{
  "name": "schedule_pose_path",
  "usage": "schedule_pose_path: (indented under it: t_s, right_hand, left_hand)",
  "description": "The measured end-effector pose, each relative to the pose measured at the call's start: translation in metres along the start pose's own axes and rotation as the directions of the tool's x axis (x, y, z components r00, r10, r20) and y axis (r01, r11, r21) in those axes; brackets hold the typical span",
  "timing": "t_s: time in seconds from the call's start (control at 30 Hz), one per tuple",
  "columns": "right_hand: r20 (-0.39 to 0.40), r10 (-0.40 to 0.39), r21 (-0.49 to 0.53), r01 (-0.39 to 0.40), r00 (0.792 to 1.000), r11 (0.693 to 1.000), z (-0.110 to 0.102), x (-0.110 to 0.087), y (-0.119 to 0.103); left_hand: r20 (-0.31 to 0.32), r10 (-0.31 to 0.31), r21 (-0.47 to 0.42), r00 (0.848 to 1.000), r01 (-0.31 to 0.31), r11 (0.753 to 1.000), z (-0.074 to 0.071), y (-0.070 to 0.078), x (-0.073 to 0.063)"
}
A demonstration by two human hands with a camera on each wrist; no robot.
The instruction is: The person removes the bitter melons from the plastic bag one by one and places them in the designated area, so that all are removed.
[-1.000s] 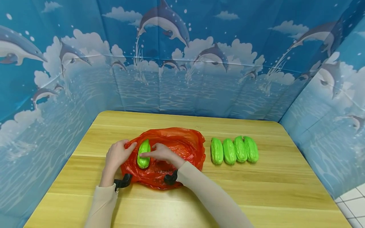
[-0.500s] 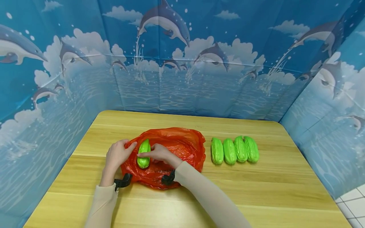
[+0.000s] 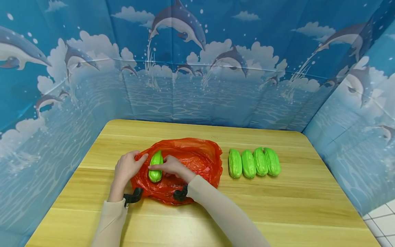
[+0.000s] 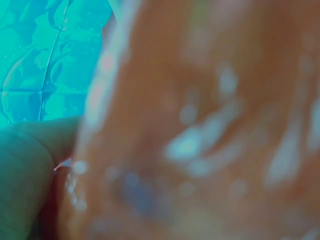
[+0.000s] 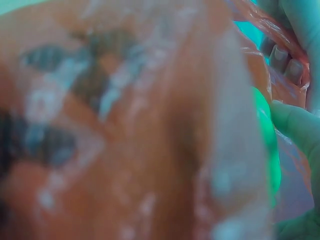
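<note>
A red plastic bag (image 3: 194, 154) lies spread with its mouth wide on the table, left of centre in the head view. Inside its left part is a shiny green ribbed gourd (image 3: 155, 175), stem end pointing away. My right hand (image 3: 174, 166) reaches into the bag and holds this gourd, thumb across its top; the other fingers are partly hidden. My left hand (image 3: 128, 166) grips the bag's left rim, fingertips hidden behind the film. Blurred red film (image 4: 200, 100) fills most of the left wrist view. The right wrist view shows a strip of the gourd (image 5: 269, 145).
Several more green gourds (image 3: 248, 164) lie side by side in a row to the right of the bag. The wooden table (image 3: 293, 206) ends at a blue dolphin-print curtain (image 3: 200, 99) at the back and sides.
My right hand has shifted slightly left, and its thumb now lies further across the gourd. The left hand, the bag and the row of gourds look unmoved.
</note>
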State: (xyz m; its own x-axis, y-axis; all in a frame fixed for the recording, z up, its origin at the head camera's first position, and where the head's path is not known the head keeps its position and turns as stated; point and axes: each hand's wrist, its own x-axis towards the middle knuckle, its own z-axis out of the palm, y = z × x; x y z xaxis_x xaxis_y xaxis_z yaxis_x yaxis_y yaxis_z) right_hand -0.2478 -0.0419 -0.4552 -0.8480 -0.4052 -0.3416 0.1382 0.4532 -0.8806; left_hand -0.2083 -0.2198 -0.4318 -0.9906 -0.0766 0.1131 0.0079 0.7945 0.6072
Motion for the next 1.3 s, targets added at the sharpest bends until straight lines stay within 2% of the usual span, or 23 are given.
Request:
schedule_pose_path:
  t_s: [0.43,0.67,0.97,1.3]
  right_hand:
    - [-0.001,-0.018,0.049,0.018,1.0,0.999,-0.0011,-0.0008,-0.0002]
    - [-0.015,0.003,0.065,-0.002,1.0,0.998,-0.0015,0.0015,0.0023]
    - [-0.05,0.037,0.021,-0.036,0.998,0.999,-0.003,-0.0013,0.0019]
    - [-0.049,0.014,0.045,-0.012,0.999,0.999,-0.008,-0.007,0.0002]
  left_hand:
    - [0.0,-0.009,-0.008,1.0,0.009,1.0,-0.0006,-0.0004,0.0007]
    - [-0.007,-0.007,-0.01,1.0,0.007,1.0,-0.0007,-0.001,0.0]
    - [-0.006,-0.006,-0.01,1.0,0.005,1.0,-0.001,-0.0019,-0.0023]
    - [-0.006,-0.002,-0.005,1.0,0.002,1.0,-0.0008,-0.0018,-0.0015]
